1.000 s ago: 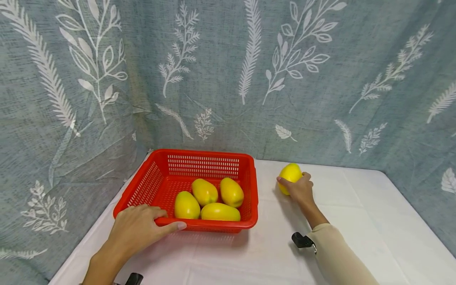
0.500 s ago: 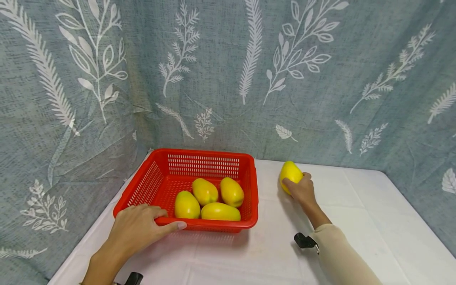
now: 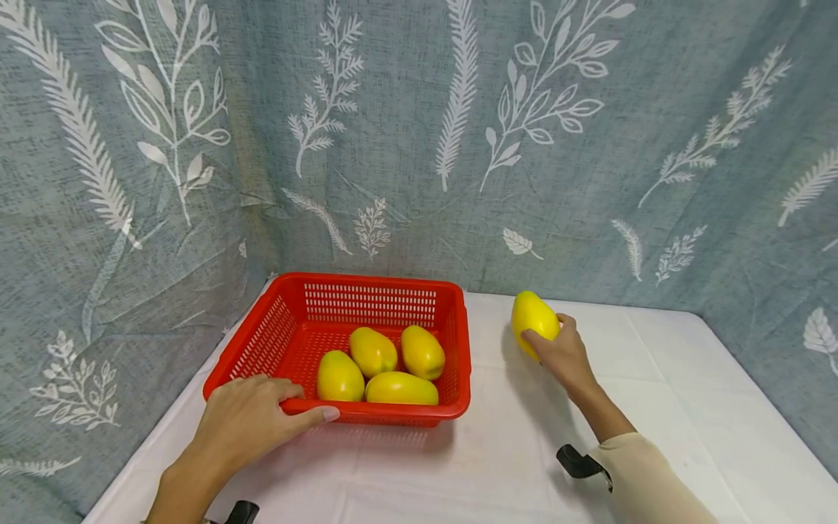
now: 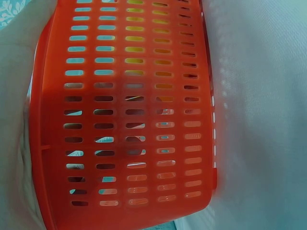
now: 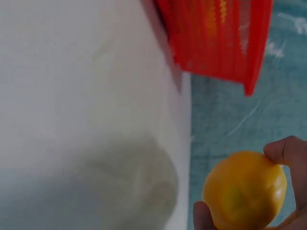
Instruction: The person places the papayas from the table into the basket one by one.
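Note:
A red plastic basket with slotted walls stands on the white-covered table. Several yellow mangoes lie together in its right half. My left hand grips the front left of the rim, thumb outside and fingers over the inner side. In the left wrist view the slotted front wall fills the middle. To the right of the basket, my right hand holds another yellow mango between thumb and fingers. In the right wrist view this mango hangs above the table, its shadow apart from it.
A white cloth covers the table. Behind it and along the left hangs a blue-green curtain with white leaf prints. The basket's back edge stands close to the curtain. A black wrist device sits at my right cuff.
My right hand has raised the mango slightly off the table and tilted it, its forearm shifting right. My left hand and the basket have kept their place.

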The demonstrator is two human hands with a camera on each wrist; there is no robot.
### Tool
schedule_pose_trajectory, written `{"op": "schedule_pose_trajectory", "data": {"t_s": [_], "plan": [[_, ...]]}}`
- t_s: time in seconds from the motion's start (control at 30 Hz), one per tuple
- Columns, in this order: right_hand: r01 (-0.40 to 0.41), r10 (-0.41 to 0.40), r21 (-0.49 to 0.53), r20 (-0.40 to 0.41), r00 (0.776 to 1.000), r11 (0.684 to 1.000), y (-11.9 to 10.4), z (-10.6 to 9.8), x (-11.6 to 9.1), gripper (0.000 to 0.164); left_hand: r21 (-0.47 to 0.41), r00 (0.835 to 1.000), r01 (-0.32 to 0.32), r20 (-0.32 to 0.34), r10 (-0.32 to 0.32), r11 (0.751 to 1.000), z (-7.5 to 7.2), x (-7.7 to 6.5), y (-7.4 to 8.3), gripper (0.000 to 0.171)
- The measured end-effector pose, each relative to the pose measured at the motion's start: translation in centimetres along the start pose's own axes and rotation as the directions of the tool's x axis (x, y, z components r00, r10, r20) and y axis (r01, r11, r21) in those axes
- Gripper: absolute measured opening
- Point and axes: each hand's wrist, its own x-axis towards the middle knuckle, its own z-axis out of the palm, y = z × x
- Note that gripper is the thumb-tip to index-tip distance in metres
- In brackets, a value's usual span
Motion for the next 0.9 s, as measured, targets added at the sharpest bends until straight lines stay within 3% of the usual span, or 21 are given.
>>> {"op": "schedule_pose_trajectory", "data": {"t_s": [0.47, 0.9], "plan": [[0.092, -0.094, 0.030, 0.078, 0.993, 0.995, -3.6, -0.5, -4.9, 0.086, 0.004, 1.000, -0.009, -0.015, 0.009, 1.000, 0.1, 0.0, -0.2, 0.077], [0.218, -0.223, 0.047, 0.134, 0.966, 0.975, -7.8, 0.6, -7.2, 0.077, -0.005, 1.000, 0.000, -0.003, 0.000, 1.000, -0.1, -0.1, -0.1, 0.076]]}}
